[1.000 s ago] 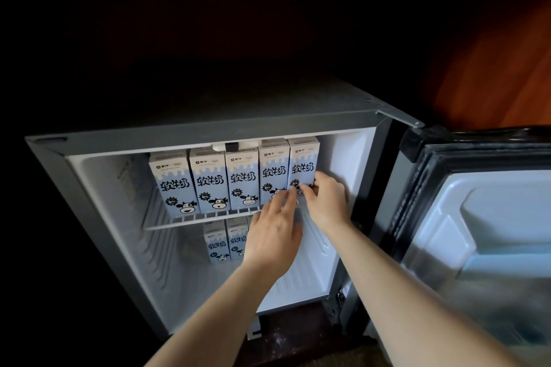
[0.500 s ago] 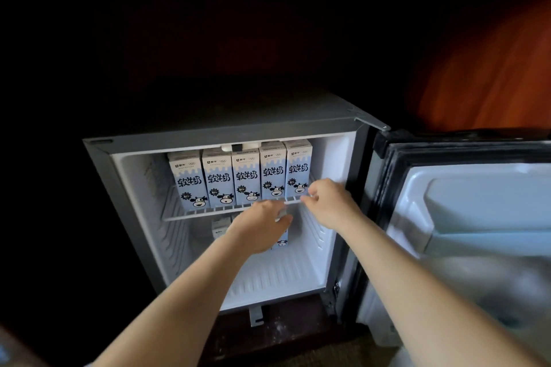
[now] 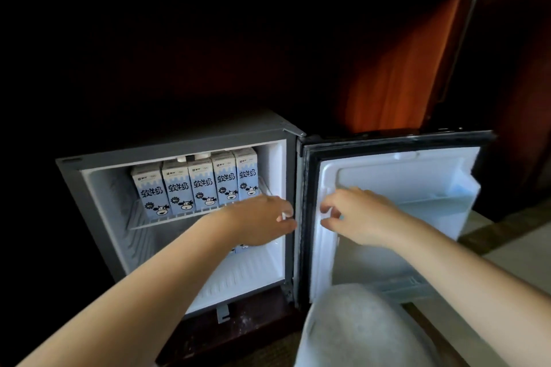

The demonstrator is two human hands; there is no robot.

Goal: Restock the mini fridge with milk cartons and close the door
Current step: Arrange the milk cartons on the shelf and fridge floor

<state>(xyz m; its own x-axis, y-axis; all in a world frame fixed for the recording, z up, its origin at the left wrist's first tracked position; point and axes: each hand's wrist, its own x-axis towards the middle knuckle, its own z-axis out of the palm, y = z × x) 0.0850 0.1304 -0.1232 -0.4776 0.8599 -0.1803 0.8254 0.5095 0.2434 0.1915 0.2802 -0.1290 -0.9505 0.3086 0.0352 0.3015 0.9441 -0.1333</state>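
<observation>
Open mini fridge (image 3: pixel 71 176) with five milk cartons (image 3: pixel 202 185) upright on its upper shelf (image 3: pixel 143 222); left hand (image 3: pixel 262 222) and right hand (image 3: pixel 357 217), fingers loosely curled and empty, before the wide-open door (image 3: pixel 328 262).

We see pale blue milk cartons (image 3: pixel 195 185) with black-and-white cow print, grey fridge (image 3: pixel 179 143) shell, white liner, orange curtain (image 3: pixel 402 68).
</observation>
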